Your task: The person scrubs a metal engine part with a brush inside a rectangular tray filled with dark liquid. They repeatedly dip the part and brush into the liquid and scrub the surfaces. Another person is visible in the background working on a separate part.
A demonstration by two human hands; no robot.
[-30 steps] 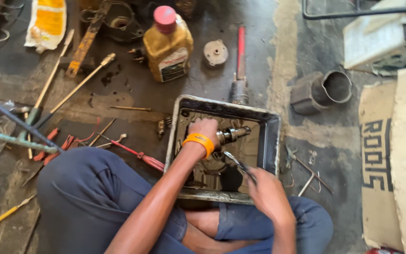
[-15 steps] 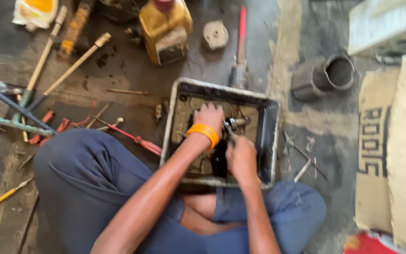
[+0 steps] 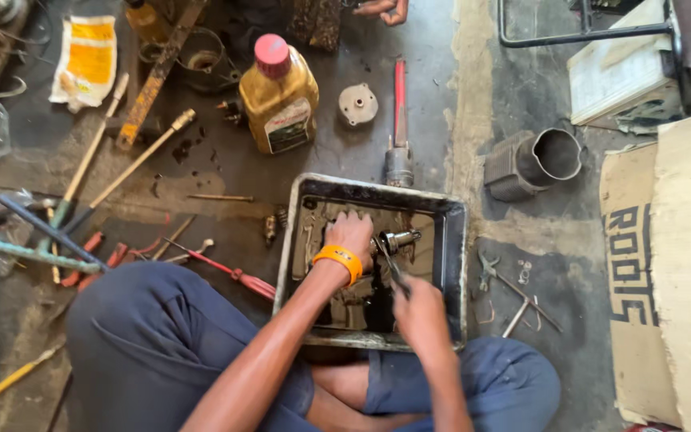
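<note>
**Both hands working over one metal part in the oily tray**

Sitting cross-legged on the grimy concrete floor (image 3: 473, 104), blue-trousered knees spreading either side of the work. Propped between those knees, one square metal tray (image 3: 451, 240), walls blackened, probably for catching the dark oil pooling in its bottom. Lying off to the right, two sheets of cardboard (image 3: 681, 264), one overlapping the other, and above them a single ribbed metal cylinder (image 3: 533, 160) tipped on its side, open mouth facing the camera. Standing upright just beyond the tray, one amber oil bottle (image 3: 280, 100) with a red cap, near enough to grab. Beside it, one round metal cap (image 3: 357, 104) and one red-handled tool (image 3: 399, 120) pointing down at the tray's far rim. Scattered at far left, a jumble of long rods and handles, too tangled for counting.

Now into the tray: left hand (image 3: 351, 236), orange wristband (image 3: 339, 262) on the wrist, pressing down with fingers curled around the near end of a small metal shaft part (image 3: 397, 240), seemingly for steadying it over the oil. Right hand (image 3: 419, 308) closing in a fist around the handle of pliers (image 3: 388, 264), their tip reaching up and touching the part just beside the left fingers. Exact bite of the tip too small for telling. Poking in at the top edge, one other person's hand (image 3: 384, 10), well apart from the work.
</note>
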